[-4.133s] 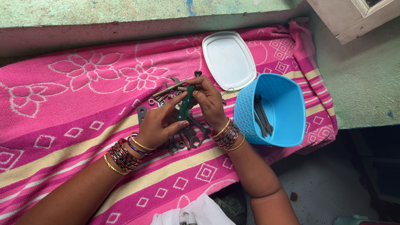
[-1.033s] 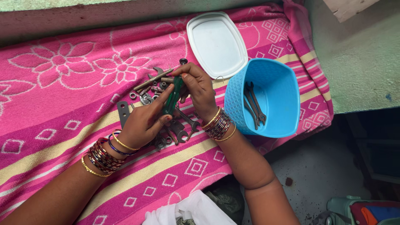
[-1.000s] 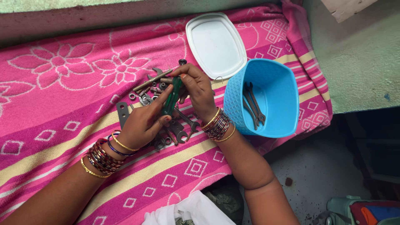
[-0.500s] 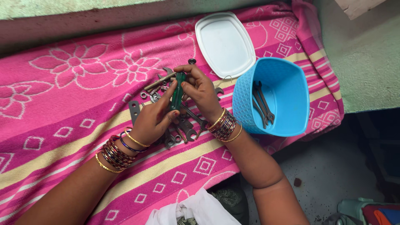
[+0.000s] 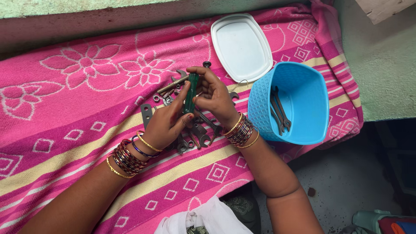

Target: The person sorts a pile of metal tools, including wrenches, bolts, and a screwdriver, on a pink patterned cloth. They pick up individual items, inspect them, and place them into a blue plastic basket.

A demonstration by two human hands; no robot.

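Observation:
Both hands hold a green-handled screwdriver [image 5: 191, 92] upright over a pile of metal tools [image 5: 196, 135] on a pink patterned towel [image 5: 73, 108]. My left hand [image 5: 169, 123] grips the lower part of the handle with thumb and fingers. My right hand [image 5: 214, 97] closes around its upper end. Spanners, nuts and a long threaded bolt [image 5: 171, 86] lie under and around the hands. Both wrists carry several bangles.
A blue plastic basket [image 5: 299, 86] with two or three spanners [image 5: 277, 110] inside stands to the right on the towel. Its white lid [image 5: 241, 41] lies behind it. A flat metal bracket [image 5: 146, 113] lies left of the pile. White cloth [image 5: 203, 221] shows at the bottom edge.
The hands keep hold of the green screwdriver throughout; the handle stands slightly more upright now. The view has shifted, so everything sits a little further right in the frame.

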